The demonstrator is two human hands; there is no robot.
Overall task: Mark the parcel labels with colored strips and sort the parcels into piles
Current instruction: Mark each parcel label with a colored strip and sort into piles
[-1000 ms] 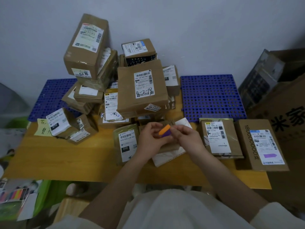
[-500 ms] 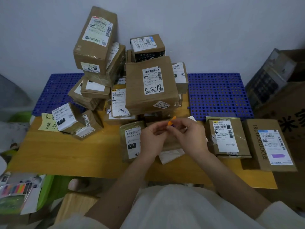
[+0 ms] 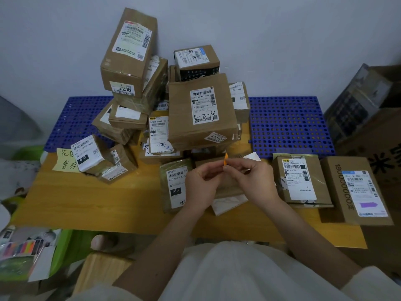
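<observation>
Above the table [image 3: 86,205] centre, both hands meet over an unmarked parcel [image 3: 227,187]. The right hand [image 3: 252,180] pinches an orange strip [image 3: 226,159] between thumb and fingertip, and the strip stands edge-on, poking up toward 12 o'clock. A second ago it lay broad and flat between the two hands with something purple under it; now it shows only as a thin sliver and the purple is gone from sight. The left hand [image 3: 200,183] sits just beside it at 9 o'clock, fingers curled; whether it holds anything I cannot tell.

My reading is that the strip has been peeled free and is ready to stick. At 3 o'clock lie a labelled box [image 3: 301,181] with no strip and, beyond it, a box [image 3: 355,190] already bearing a purple strip [image 3: 367,205]. At 12 o'clock the big heap [image 3: 201,111] waits unsorted, so most of the work remains.
</observation>
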